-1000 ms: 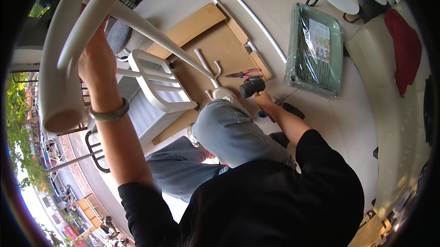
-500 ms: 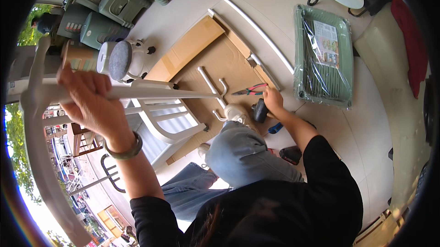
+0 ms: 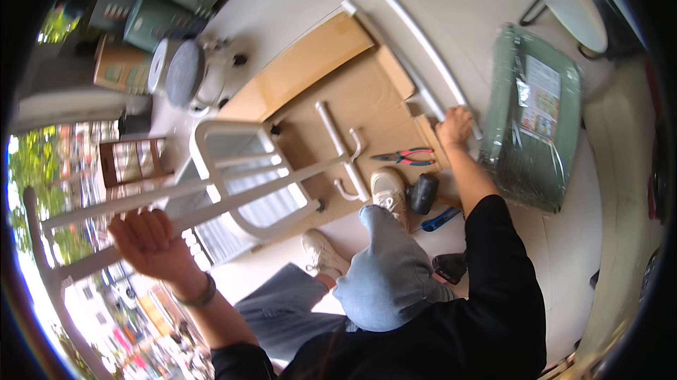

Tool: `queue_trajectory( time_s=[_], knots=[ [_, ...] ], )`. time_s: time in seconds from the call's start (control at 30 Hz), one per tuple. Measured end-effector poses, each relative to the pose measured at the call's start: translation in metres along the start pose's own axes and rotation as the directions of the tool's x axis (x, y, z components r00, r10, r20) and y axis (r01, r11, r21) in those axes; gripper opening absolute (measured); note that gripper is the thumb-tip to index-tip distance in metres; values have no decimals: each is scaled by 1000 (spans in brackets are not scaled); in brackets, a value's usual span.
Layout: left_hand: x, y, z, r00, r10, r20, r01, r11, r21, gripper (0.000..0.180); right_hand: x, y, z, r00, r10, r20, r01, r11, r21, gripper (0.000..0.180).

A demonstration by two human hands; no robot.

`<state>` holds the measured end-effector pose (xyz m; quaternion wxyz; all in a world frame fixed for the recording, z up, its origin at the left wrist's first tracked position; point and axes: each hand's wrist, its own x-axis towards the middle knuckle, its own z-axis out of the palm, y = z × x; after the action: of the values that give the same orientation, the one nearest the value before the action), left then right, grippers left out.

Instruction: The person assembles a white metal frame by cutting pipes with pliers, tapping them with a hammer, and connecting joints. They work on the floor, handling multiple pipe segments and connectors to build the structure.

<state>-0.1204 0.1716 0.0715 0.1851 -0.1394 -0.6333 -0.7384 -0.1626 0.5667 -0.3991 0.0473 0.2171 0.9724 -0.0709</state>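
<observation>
My left hand (image 3: 149, 244) is closed around a tube of a white metal frame (image 3: 240, 200), raised at the left. The frame's far end reaches a crossbar with curved white hooks (image 3: 340, 151) on the cardboard. At the right, my right hand (image 3: 455, 126) is down at the near end of a long white tube (image 3: 410, 73), its fingers curled on it. A second white tube (image 3: 417, 34) lies just beyond. Red-and-green pliers (image 3: 403, 157) rest on the cardboard, apart from both hands.
Flattened cardboard (image 3: 300, 73) covers the floor. Near my shoes are a black-headed mallet (image 3: 423, 194), a blue utility knife (image 3: 441, 220) and a dark power-tool part (image 3: 450, 267). A wrapped green tray (image 3: 536, 126) lies right. A white rack (image 3: 247, 175) and grey stool (image 3: 187, 73) stand left.
My right hand has let go of the pliers, which now lie on the cardboard, and moved to the white tube. My left hand has lowered with the white frame. The view has shifted.
</observation>
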Motion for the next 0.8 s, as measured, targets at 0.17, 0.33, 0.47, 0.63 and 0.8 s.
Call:
queue_trajectory(
  time_s=[0.17,0.33,0.47,0.63,0.8],
  knots=[
    [-15,-25,10,997,-16,-76,24,993,115,39,19,16,-10,986,133,101,-131,991,-29,79],
    [-16,-41,21,998,-34,-44,39,993,114,40,30,27,7,952,37,305,-36,999,-9,51],
    [-21,-45,20,994,-49,-98,60,992,113,41,18,20,12,909,224,352,-260,964,58,38],
    [-46,-57,20,929,-198,-314,260,950,170,32,-4,-8,-26,949,184,255,-243,945,220,34],
    [-79,-56,18,843,-271,-464,283,958,-45,29,-56,-31,-83,992,25,121,-83,861,502,37]
  ],
)
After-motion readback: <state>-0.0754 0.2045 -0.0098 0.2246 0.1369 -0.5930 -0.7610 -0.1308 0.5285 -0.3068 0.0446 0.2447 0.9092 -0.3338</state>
